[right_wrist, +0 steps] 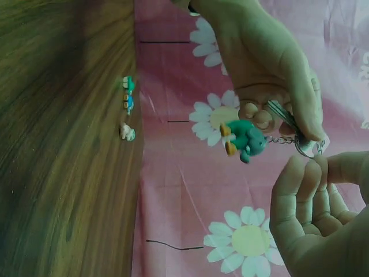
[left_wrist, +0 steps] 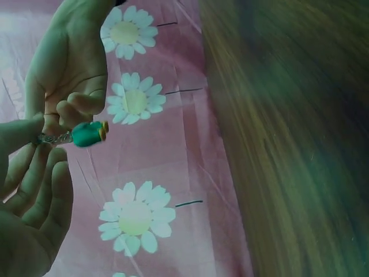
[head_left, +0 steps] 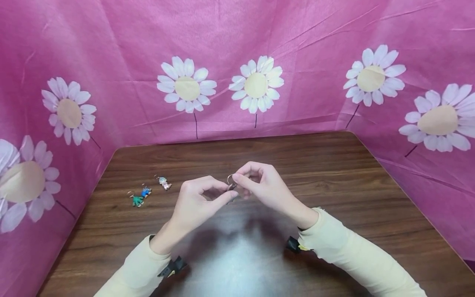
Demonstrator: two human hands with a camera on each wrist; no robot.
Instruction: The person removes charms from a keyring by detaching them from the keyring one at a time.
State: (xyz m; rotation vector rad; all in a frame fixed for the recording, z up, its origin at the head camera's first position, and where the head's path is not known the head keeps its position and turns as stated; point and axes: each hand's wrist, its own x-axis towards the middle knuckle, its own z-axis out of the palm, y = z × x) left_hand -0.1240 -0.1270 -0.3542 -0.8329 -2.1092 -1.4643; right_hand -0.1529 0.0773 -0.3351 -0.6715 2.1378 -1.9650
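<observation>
In the head view, my left hand (head_left: 198,202) and right hand (head_left: 265,185) meet above the middle of the table. Between them is a metal split ring (head_left: 229,178), its edge pinched by the right thumb and fingers. A keychain with a green figure (right_wrist: 245,139) with yellow feet hangs on a short chain (right_wrist: 281,139) below the ring. The left thumb and fingers pinch the keychain near where ring and chain join. A silver key (right_wrist: 281,114) lies against the left fingers in the right wrist view. Fingertips partly hide the ring.
Three small figure keychains lie at the left of the wooden table (head_left: 334,173): a green one (head_left: 137,201), a blue one (head_left: 146,192) and a pale one with light-blue hair (head_left: 164,183). A pink cloth (head_left: 297,33) with white flowers surrounds the table's back and sides.
</observation>
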